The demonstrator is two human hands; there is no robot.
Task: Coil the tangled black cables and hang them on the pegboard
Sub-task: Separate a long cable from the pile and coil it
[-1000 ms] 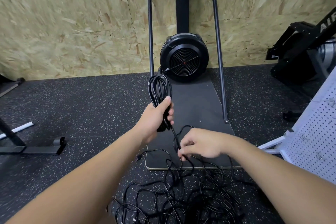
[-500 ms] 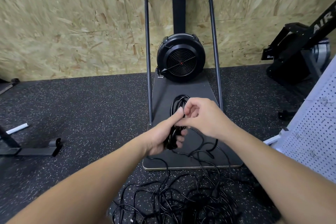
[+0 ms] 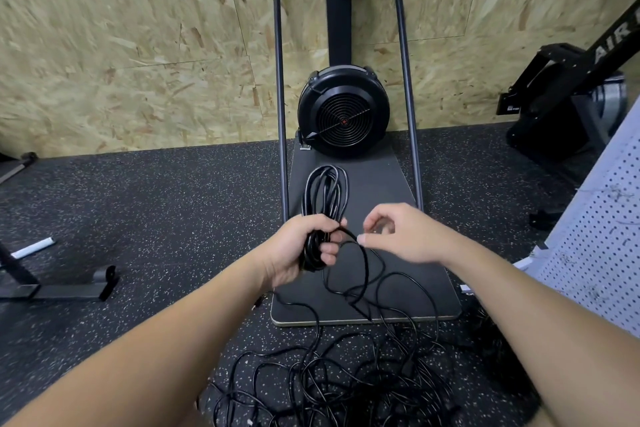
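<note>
1. Black cable is in two parts now: a finished coil [image 3: 323,198] and a loose tangle [image 3: 332,381] on the floor. As landmark I take the grey platform [image 3: 408,288] of the machine by the wooden wall.

2. The left hand [image 3: 299,253] is clenched around the lower part of the coil, above the middle of the platform. The loops stand up from this hand and point away from the person, toward the fan housing [image 3: 343,111] at the far end of the platform — so the long axis of the coil runs along the platform, near to far.

3. The right hand [image 3: 401,236] is just beside the left one, on its right side, also above the platform. Thumb and forefinger are bent toward each other near the free strand [image 3: 362,253] that leaves the coil. I cannot tell if they pinch it or have let it go.

4. From the left hand this strand curves down over the near part of the platform, passes its near edge and joins the tangle on the floor, close to the person.

5. My judgement: the next loop needs cable from below and behind both hands — the right hand is nearer to the strand, so it should slide down along it toward the near edge.

6. The pegboard [image 3: 602,253] stands to the right of the platform, well apart from the coil.
</note>
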